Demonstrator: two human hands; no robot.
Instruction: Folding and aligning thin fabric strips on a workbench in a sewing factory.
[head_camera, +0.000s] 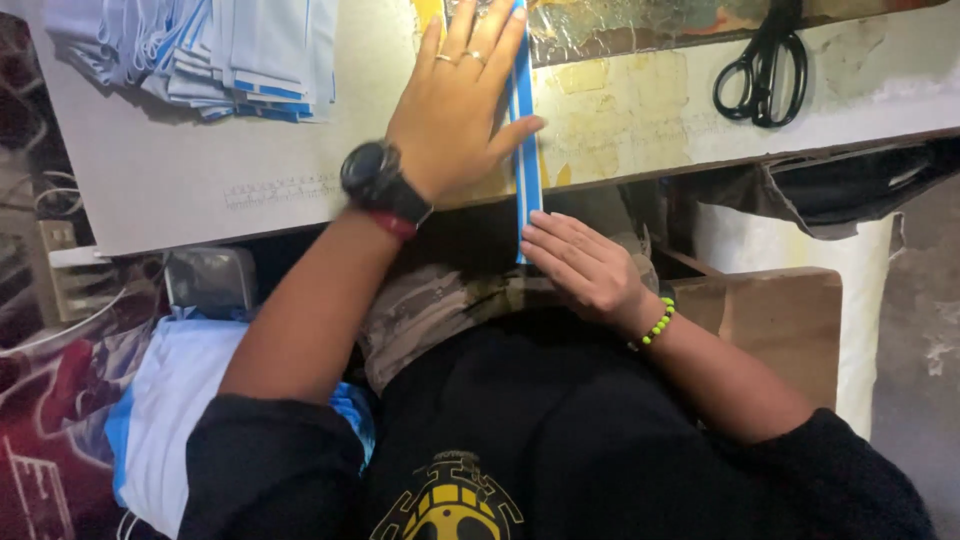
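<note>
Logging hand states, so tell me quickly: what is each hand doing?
Left hand: open, flat on the blue strip.
Right hand: open, fingertips at the strip's lower end.

One view only — a head camera, looking steeply down the wearer's own chest and lap to the table (180, 190) edge. It sits close: the torso fills the frame from 4 to 8 o'clock, the tabletop runs across 10 to 2. Both forearms enter from the bottom corners toward centre. The floor shows at 3 o'clock — no second view to share.
</note>
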